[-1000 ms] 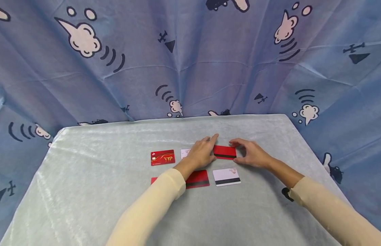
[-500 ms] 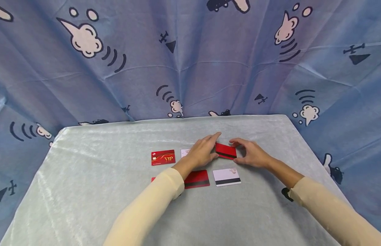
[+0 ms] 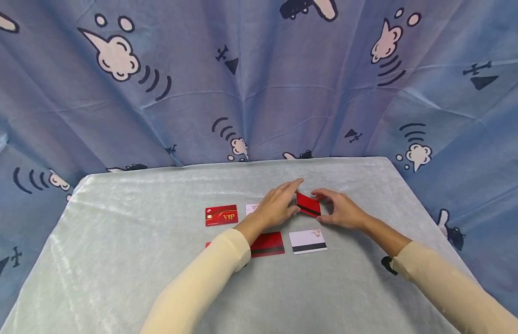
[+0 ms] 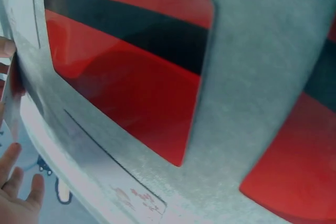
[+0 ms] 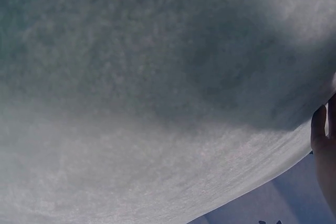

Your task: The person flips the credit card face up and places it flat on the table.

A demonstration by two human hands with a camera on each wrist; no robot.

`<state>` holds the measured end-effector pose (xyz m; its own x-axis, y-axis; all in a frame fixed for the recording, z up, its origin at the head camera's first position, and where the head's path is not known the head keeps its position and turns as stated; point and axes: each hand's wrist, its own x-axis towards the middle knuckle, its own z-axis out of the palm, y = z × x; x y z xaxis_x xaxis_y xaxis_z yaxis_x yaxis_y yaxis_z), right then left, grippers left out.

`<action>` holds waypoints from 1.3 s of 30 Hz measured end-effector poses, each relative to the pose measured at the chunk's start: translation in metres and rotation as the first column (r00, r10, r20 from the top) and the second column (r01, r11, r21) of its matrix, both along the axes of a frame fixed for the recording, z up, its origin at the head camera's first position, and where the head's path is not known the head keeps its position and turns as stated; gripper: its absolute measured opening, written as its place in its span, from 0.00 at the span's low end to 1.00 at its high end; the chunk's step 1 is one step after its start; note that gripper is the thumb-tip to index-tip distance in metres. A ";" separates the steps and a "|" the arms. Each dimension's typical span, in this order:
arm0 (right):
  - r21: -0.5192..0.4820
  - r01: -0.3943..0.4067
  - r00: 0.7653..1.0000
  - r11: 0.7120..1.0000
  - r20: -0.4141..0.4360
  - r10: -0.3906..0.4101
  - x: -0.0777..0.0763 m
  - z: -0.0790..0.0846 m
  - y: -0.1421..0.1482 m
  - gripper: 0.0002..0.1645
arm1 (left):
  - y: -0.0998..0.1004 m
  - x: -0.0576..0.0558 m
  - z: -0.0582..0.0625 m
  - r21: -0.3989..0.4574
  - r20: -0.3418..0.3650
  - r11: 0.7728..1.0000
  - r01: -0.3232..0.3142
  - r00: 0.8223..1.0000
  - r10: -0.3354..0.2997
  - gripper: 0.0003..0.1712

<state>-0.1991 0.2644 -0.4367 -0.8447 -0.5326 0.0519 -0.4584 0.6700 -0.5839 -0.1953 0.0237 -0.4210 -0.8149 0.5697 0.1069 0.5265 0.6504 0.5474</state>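
Note:
A red magnetic-stripe card [image 3: 308, 205] stands tilted at the far right of the card group, its left side raised off the cloth. My left hand [image 3: 277, 204] holds that raised side between thumb and fingers; in the left wrist view the card [image 4: 14, 90] shows edge-on by the fingers. At the opposite short side, my right hand [image 3: 340, 208] pinches the card with its thumb near the lower corner and fingertips near the upper one. The right wrist view shows only part of the right hand [image 5: 326, 150], at its right edge, and no card.
A red VIP card [image 3: 222, 215] lies left. A white striped card [image 3: 307, 241] and a red striped card [image 3: 268, 244] lie nearer. My left arm partly hides another white card [image 3: 251, 208] and another red one [image 3: 207, 244]. A patterned blue curtain [image 3: 267, 106] hangs behind the cloth-covered table [image 3: 129, 250].
The card's left side has lifted off the cloth, and the card now slants down to the right. My left hand has shifted slightly right and away. The right hand has stayed nearly still.

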 end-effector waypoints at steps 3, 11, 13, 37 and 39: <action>0.000 0.001 1.000 1.000 0.002 -0.001 0.000 0.000 0.000 0.40 | 0.001 0.000 0.001 0.020 -0.023 1.000 0.004 1.000 -0.004 0.45; -0.002 0.009 1.000 1.000 0.013 -0.009 0.001 0.001 -0.001 0.41 | 0.004 0.000 0.003 0.049 -0.050 0.999 0.012 0.999 -0.010 0.44; -0.007 0.011 1.000 1.000 0.018 -0.011 0.002 0.002 -0.001 0.41 | 0.005 0.000 0.003 0.058 -0.062 0.998 0.015 0.998 -0.011 0.44; -0.032 0.034 0.999 0.999 0.008 -0.034 -0.002 0.013 -0.010 0.48 | 0.004 -0.001 0.005 0.062 -0.098 0.998 0.029 0.995 -0.023 0.45; -0.039 0.031 0.999 0.999 0.011 -0.031 -0.002 0.014 -0.012 0.48 | 0.004 -0.001 0.006 0.058 -0.099 0.998 0.030 0.995 -0.024 0.45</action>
<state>-0.2014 0.2525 -0.4228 -0.8615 -0.5038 0.0632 -0.4315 0.6606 -0.6143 -0.1961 0.0282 -0.4155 -0.7831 0.5816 0.2203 0.5967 0.6030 0.5294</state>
